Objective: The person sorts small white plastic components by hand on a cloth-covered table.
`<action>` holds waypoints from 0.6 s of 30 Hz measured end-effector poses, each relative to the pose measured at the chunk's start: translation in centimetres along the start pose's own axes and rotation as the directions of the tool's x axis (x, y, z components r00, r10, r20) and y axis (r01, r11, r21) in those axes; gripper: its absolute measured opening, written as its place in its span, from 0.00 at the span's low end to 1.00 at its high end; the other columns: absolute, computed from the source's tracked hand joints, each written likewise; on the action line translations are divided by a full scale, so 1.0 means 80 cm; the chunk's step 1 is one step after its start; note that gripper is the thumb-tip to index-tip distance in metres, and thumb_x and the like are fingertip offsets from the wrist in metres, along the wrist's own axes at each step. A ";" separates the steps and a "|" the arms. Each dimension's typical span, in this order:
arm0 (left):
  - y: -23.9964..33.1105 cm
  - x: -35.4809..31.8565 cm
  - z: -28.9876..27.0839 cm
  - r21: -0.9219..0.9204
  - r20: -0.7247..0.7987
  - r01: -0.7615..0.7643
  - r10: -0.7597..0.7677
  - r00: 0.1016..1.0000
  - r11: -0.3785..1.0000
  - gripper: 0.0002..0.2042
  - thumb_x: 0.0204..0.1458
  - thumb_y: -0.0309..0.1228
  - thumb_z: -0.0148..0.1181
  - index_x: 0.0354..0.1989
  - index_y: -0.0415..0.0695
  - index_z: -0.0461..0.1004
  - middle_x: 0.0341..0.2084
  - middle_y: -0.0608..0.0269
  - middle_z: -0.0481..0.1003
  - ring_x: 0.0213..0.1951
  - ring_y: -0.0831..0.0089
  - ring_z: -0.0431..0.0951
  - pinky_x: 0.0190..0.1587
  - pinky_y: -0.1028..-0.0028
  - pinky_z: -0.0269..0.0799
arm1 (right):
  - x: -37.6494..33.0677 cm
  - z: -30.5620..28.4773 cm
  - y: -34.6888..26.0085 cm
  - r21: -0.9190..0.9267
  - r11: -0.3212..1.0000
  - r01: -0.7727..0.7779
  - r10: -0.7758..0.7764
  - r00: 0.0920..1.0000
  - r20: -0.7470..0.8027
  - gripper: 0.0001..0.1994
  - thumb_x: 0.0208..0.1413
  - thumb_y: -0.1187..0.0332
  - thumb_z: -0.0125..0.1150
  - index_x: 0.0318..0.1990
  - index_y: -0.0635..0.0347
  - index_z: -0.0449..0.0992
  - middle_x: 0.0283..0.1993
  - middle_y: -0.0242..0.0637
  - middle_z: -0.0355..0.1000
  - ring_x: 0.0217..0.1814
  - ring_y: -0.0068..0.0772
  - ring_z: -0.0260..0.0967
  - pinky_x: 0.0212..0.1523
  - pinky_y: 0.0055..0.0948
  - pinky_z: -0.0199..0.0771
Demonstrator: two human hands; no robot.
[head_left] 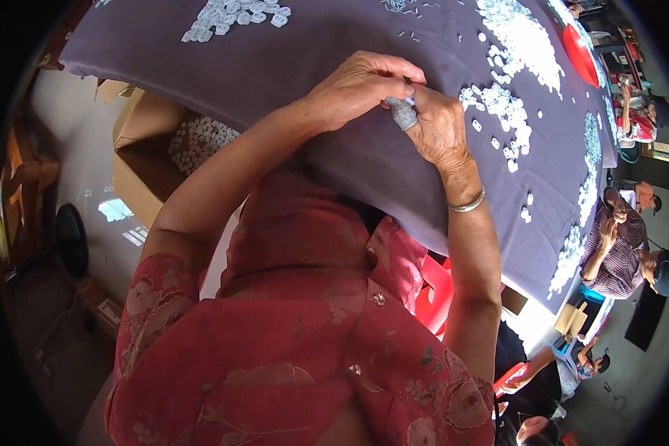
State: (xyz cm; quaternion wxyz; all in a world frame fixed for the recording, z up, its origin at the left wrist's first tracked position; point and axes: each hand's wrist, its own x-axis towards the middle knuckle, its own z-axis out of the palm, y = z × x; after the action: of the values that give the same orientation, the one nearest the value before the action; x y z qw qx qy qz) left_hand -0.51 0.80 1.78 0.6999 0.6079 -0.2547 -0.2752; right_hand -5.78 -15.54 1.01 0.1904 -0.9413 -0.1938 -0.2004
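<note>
Above the near part of the dark cloth-covered table, my two hands meet at the fingertips. My left hand is closed in a pinch, its fingers reaching over to the right hand's fingertips. My right hand is closed too, with a speckled grey covering around its thumb. A bit of a small white plastic piece shows between the fingertips; most of it is hidden. Nearest to my right hand lies a loose cluster of white plastic pieces.
Farther off are a bright heap of white pieces, another group, small metal pins and a red bowl. Below the table's left edge stands a cardboard box holding many pieces. Several people sit along the right.
</note>
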 end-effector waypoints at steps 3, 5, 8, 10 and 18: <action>0.001 -0.001 0.001 0.006 -0.002 -0.008 0.008 1.000 1.000 0.14 0.49 0.29 0.53 0.43 0.38 0.74 0.36 0.64 0.74 0.40 0.78 0.70 0.46 0.77 0.64 | -0.002 0.002 0.003 0.015 1.000 0.016 -0.016 1.000 -0.027 0.14 0.46 0.59 0.63 0.26 0.62 0.70 0.20 0.42 0.70 0.22 0.45 0.70 0.22 0.36 0.71; -0.002 0.000 0.001 0.005 -0.008 -0.019 0.019 1.000 1.000 0.14 0.49 0.29 0.53 0.43 0.38 0.74 0.36 0.64 0.74 0.41 0.78 0.70 0.47 0.77 0.64 | -0.003 0.000 0.001 0.036 0.999 0.002 -0.002 1.000 -0.015 0.14 0.46 0.61 0.62 0.27 0.63 0.70 0.20 0.42 0.70 0.23 0.46 0.70 0.23 0.36 0.71; -0.006 0.001 0.003 0.071 -0.003 -0.131 0.132 0.991 0.989 0.13 0.51 0.29 0.51 0.44 0.38 0.74 0.37 0.63 0.75 0.41 0.77 0.71 0.47 0.76 0.64 | -0.002 -0.003 -0.004 0.031 0.999 -0.030 0.030 1.000 -0.002 0.13 0.48 0.62 0.62 0.30 0.65 0.70 0.24 0.47 0.70 0.26 0.52 0.70 0.26 0.38 0.70; -0.007 0.001 0.005 0.081 -0.028 -0.121 0.123 0.992 0.989 0.13 0.52 0.28 0.49 0.43 0.38 0.74 0.37 0.63 0.75 0.41 0.77 0.71 0.48 0.76 0.64 | -0.003 -0.003 -0.004 -0.056 0.998 0.009 -0.008 1.000 0.009 0.13 0.46 0.64 0.62 0.29 0.66 0.69 0.21 0.44 0.70 0.23 0.45 0.71 0.24 0.36 0.71; -0.016 0.001 0.012 0.143 -0.104 -0.173 0.189 0.976 0.974 0.12 0.52 0.26 0.47 0.41 0.37 0.75 0.38 0.62 0.75 0.41 0.76 0.72 0.47 0.77 0.65 | -0.004 -0.001 -0.003 -0.111 0.993 0.024 -0.022 1.000 0.015 0.12 0.45 0.65 0.62 0.28 0.66 0.69 0.20 0.44 0.70 0.23 0.44 0.71 0.24 0.36 0.72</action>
State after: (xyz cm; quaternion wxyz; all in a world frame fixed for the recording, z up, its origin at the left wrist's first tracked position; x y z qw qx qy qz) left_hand -1.23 -0.06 0.68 0.6935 0.6428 -0.2852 -0.1565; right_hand -6.16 -15.44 1.02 0.1339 -0.9495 -0.1944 -0.2065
